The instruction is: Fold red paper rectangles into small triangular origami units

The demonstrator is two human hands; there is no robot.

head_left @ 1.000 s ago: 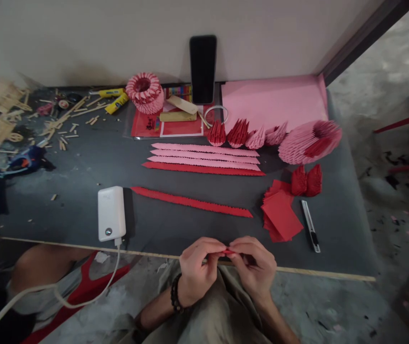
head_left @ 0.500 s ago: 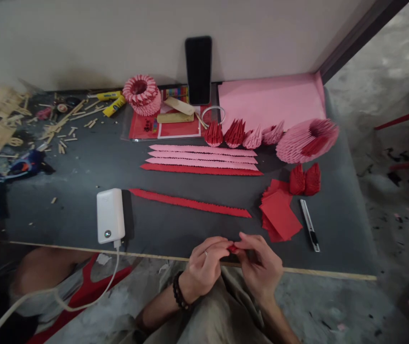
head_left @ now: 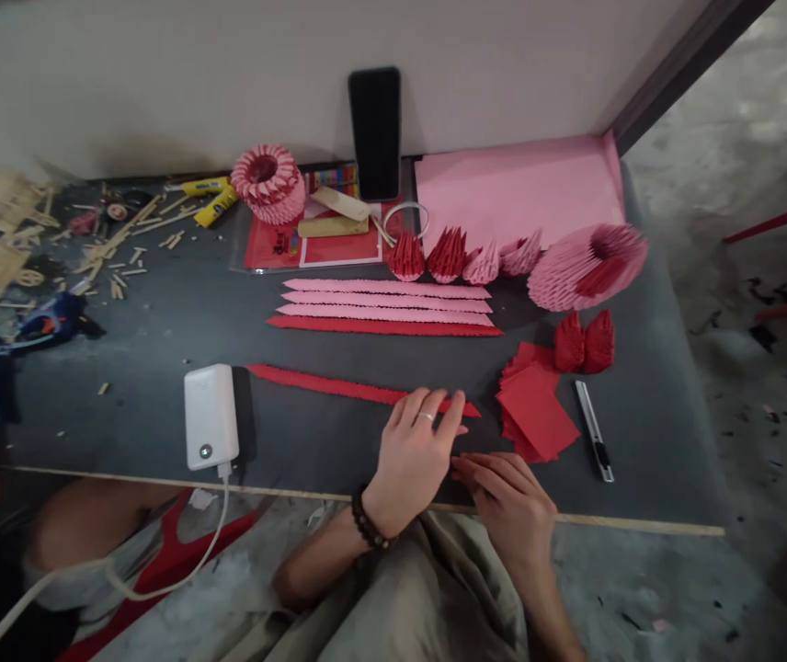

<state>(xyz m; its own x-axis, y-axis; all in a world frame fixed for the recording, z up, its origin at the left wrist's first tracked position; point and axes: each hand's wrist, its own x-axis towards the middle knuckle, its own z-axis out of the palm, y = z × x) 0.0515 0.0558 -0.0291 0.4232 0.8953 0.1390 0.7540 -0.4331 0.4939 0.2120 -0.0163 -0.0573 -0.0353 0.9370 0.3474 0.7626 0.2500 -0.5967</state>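
My left hand [head_left: 417, 446] reaches over the right part of a long red folded-paper strip [head_left: 325, 382], fingers stretched out and covering a stretch of it. Whether the fingertips touch the strip I cannot tell. My right hand [head_left: 514, 501] is close to the table's front edge, its thumb and fingers pressed together. What lies in that pinch is hidden by the fingers. Right of both hands lies a fanned stack of red paper rectangles [head_left: 538, 414]. Three pink strips [head_left: 386, 297] and another red strip [head_left: 383, 325] lie parallel farther back.
Two red folded clusters [head_left: 585, 343] and a box cutter [head_left: 594, 432] lie at right. Behind stand a pink paper ring [head_left: 565, 271], smaller clusters [head_left: 447, 256], a phone [head_left: 375, 133] and a pink-red paper vase [head_left: 269, 184]. A corded white power bank [head_left: 211, 416] is at left, near wooden sticks [head_left: 114, 244].
My left hand has left my right hand and moved up onto the red strip, its fingers opening out. My right hand stays near the table edge; the small red piece between both hands is now hidden.
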